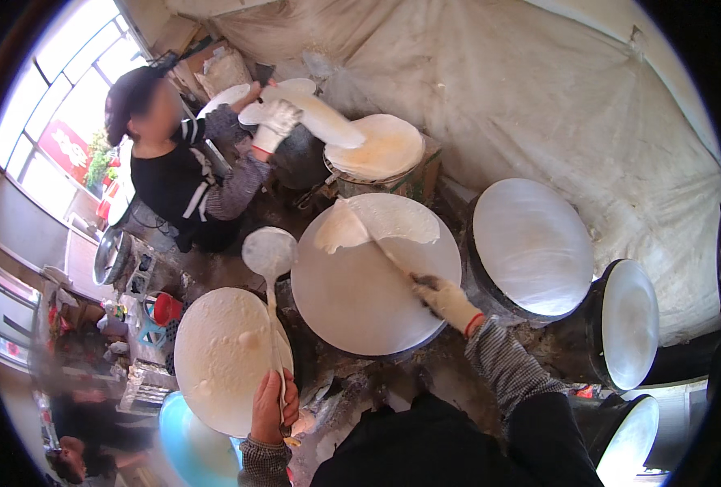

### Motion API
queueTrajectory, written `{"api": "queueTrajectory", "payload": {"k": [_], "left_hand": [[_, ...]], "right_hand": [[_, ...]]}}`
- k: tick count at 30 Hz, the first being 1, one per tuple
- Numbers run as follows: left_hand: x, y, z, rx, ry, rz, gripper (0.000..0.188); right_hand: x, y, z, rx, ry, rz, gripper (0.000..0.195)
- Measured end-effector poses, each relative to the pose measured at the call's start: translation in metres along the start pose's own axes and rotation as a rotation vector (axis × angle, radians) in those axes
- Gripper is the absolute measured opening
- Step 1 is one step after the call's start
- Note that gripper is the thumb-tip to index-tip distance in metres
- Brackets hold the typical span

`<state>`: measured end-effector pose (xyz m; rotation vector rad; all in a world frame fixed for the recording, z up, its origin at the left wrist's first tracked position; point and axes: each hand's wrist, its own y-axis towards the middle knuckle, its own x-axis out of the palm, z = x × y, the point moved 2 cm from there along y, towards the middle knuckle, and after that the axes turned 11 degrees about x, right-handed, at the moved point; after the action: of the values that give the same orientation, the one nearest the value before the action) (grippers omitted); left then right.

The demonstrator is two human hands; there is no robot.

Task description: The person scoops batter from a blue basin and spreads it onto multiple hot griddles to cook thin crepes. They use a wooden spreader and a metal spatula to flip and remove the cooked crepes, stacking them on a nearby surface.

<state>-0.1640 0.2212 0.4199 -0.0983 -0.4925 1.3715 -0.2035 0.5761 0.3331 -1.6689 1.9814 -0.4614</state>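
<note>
Before me is a round flat griddle (366,304) with pale batter (397,216) spread over its far part. My right hand (449,301), in a white glove with dark stains, grips the handle of a flat batter spreader (391,252), whose far end rests on the griddle. Bare, my left hand (275,399) is closed around the long handle of a ladle (269,252), its round bowl coated with batter and raised beside the griddle's left edge. Beneath the ladle's handle, a second griddle at the left bears a bubbled, pale flatbread (220,359).
A co-worker (172,170) with one white glove holds a thin flatbread (321,119) near a stack of flatbreads (379,146). More round griddles (534,246) (630,324) stand at the right. A blue basin (190,444) is at lower left; another person (80,444) is beyond it.
</note>
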Motion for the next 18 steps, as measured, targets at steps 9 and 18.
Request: {"api": "queueTrajectory", "payload": {"k": [9, 18], "left_hand": [[-0.016, -0.022, -0.012, 0.059, -0.050, 0.135, 0.032], [-0.025, -0.046, -0.029, 0.006, -0.059, 0.200, 0.034]], "right_hand": [[-0.032, 0.017, 0.000, 0.031, 0.050, -0.033, 0.040], [-0.032, 0.019, 0.010, -0.030, -0.145, -0.172, 0.039]]}}
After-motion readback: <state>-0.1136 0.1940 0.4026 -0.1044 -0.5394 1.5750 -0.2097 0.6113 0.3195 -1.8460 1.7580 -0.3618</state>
